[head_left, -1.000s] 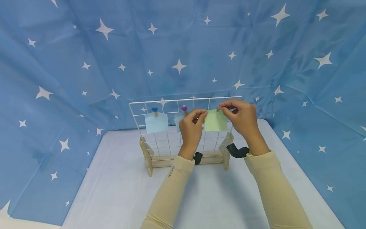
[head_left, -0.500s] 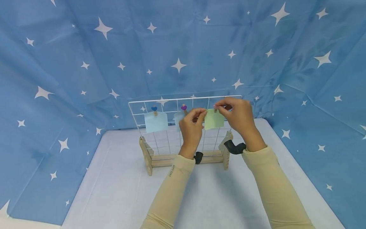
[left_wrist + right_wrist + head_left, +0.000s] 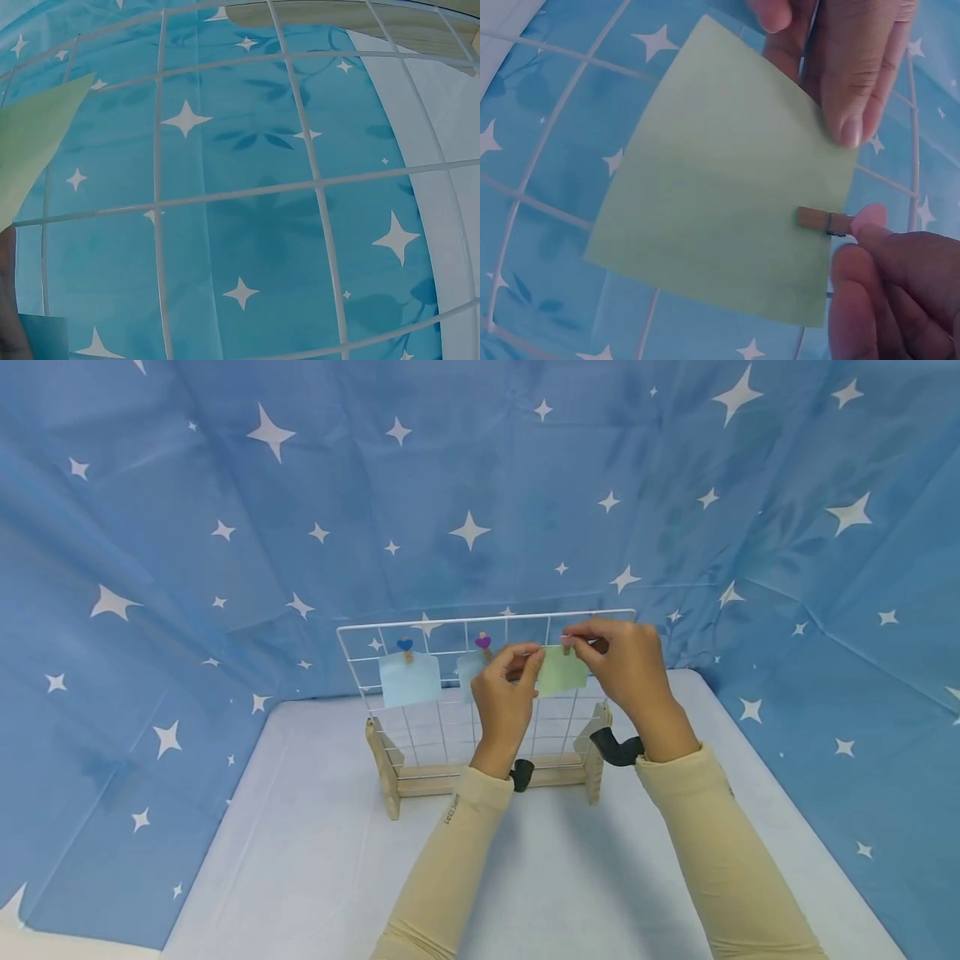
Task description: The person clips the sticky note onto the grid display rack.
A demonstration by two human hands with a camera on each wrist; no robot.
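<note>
A light green paper note (image 3: 562, 672) lies against the upper right of a white wire grid (image 3: 442, 624). My left hand (image 3: 504, 697) pinches its upper left corner between thumb and fingertips. With thumb and forefinger, my right hand (image 3: 630, 664) pinches a small wooden clothespin (image 3: 814, 218) topped with a pink heart. In the right wrist view, the clothespin's jaws overlap the note's top edge. Two light blue notes hang to the left: one (image 3: 410, 682) under a blue-heart clothespin (image 3: 406, 647), the other (image 3: 467, 672), partly hidden by my left hand, under a purple-heart clothespin (image 3: 483, 643).
The grid stands in a wooden base (image 3: 427, 785) with two side feet, on a table with a white cloth (image 3: 300, 860). Behind and around hangs a blue curtain with white stars (image 3: 337, 485). Black wrist mounts (image 3: 618, 750) stick out at the sleeves.
My right hand has shifted slightly left along the note's top edge with the clothespin. The green note now looks tilted and shorter. My left hand has barely moved.
</note>
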